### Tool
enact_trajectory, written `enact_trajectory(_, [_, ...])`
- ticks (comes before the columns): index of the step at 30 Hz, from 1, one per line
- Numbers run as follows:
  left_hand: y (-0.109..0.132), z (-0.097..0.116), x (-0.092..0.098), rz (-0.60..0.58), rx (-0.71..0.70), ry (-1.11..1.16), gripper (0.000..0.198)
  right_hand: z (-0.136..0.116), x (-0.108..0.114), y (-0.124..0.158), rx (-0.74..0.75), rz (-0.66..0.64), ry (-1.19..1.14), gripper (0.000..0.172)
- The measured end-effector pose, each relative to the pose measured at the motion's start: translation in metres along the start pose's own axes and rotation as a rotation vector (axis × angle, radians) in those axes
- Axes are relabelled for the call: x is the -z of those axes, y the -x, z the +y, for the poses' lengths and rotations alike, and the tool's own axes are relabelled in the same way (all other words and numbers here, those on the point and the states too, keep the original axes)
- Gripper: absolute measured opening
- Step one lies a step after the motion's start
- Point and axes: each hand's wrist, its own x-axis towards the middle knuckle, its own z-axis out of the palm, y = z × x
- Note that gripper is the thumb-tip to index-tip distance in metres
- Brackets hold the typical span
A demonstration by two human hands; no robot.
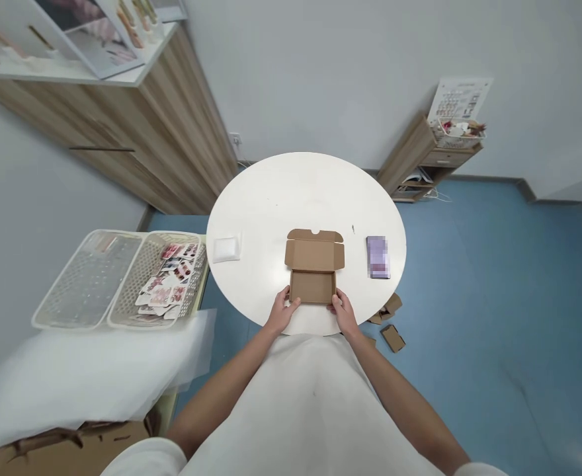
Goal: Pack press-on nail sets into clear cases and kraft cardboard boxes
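Note:
A small brown cardboard box (313, 268) lies open on the round white table (301, 198), its lid flap folded back away from me. My left hand (282, 311) grips the box's near left corner with curled fingers. My right hand (343, 312) holds the near right corner the same way. The inside of the box looks bare. A small white packet (226, 248) lies on the table to the left of the box. To the right lies a purple card pack (378, 256).
Two pale plastic baskets stand at my left; one (169, 277) holds several printed cards, the other (87, 277) looks bare. Cardboard pieces (393, 334) lie on the blue floor at the right. A wooden cabinet (137, 119) and small shelf (427, 158) line the wall.

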Motion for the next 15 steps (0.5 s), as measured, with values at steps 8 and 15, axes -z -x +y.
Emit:
enact_trajectory(8, [-0.019, 0.031, -0.042, -0.015, 0.017, 0.121, 0.071, 0.008, 0.033, -0.026, 0.042, -0.017, -0.199, 0.072])
enact_trajectory(15, [-0.025, 0.044, -0.05, -0.014, 0.078, 0.066, 0.08, 0.001, 0.045, -0.034, 0.087, -0.101, -0.161, 0.074])
